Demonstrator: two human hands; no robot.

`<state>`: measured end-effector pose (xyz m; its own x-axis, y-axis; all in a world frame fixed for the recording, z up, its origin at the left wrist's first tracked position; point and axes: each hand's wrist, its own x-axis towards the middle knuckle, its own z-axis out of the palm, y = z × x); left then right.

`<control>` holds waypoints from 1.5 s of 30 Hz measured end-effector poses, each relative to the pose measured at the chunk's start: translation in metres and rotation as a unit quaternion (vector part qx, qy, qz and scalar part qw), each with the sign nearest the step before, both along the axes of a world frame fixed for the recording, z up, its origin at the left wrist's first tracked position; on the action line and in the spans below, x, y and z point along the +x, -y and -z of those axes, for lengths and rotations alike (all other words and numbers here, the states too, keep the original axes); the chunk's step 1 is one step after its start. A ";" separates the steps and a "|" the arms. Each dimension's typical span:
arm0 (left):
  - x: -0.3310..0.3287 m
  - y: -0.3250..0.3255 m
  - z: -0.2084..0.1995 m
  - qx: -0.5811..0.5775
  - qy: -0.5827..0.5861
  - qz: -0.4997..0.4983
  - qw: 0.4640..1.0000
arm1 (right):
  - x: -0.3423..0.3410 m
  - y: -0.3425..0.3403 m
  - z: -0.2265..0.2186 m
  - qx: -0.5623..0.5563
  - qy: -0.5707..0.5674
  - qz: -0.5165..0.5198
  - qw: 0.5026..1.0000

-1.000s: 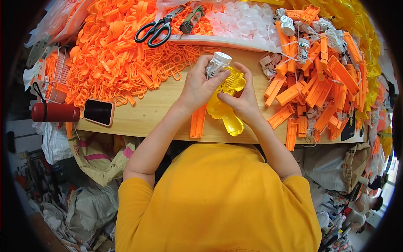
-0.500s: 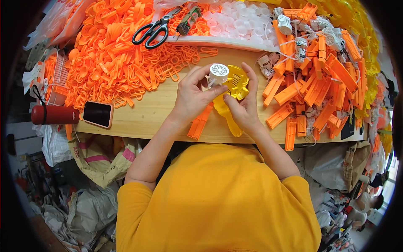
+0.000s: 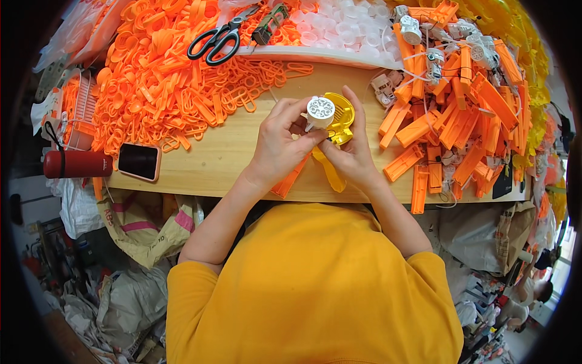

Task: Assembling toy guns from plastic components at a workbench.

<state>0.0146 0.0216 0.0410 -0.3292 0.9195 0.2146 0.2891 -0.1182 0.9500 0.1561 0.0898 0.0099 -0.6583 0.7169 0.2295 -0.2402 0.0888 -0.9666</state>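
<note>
A wooden worktop [image 3: 206, 161] seen from above, crowded on three sides. To the person's left a deep heap of small orange plastic loops and rings [image 3: 163, 79] spreads across the surface, with black-handled scissors [image 3: 217, 40] lying on top of it at the far edge. Behind the hands sits a white tray of clear plastic caps [image 3: 339, 30]. To the right lies a jumble of long orange channel pieces [image 3: 461, 121] mixed with small white motor units [image 3: 413, 29] and thin wires. Near the left front edge a dark phone [image 3: 139, 161] in a pale case lies flat, and beside it a red cylinder flask [image 3: 76, 164] lies on its side. One orange channel piece [image 3: 290, 181] lies just under the left wrist.

In the bare middle strip both hands meet over a yellow translucent plastic shell [image 3: 337, 121], held above the worktop with its narrow handle end pointing toward the person. The left hand [image 3: 280, 148] has its fingers closed around a white round motor piece [image 3: 321, 110], pressing it against the shell's round head. The right hand [image 3: 353, 151] cups the shell from the right, fingers curled up its far side and thumb across the front.
</note>
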 end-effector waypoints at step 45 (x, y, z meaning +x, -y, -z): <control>0.005 0.000 0.003 0.081 -0.080 0.018 0.993 | -0.024 0.019 -0.008 0.092 0.025 0.195 0.976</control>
<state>0.0194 0.0219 0.0378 -0.2467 0.8789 0.4083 0.4274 -0.2794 0.8598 0.1319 0.0712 0.0183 -0.3578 0.8646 0.3528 -0.1074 0.3372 -0.9353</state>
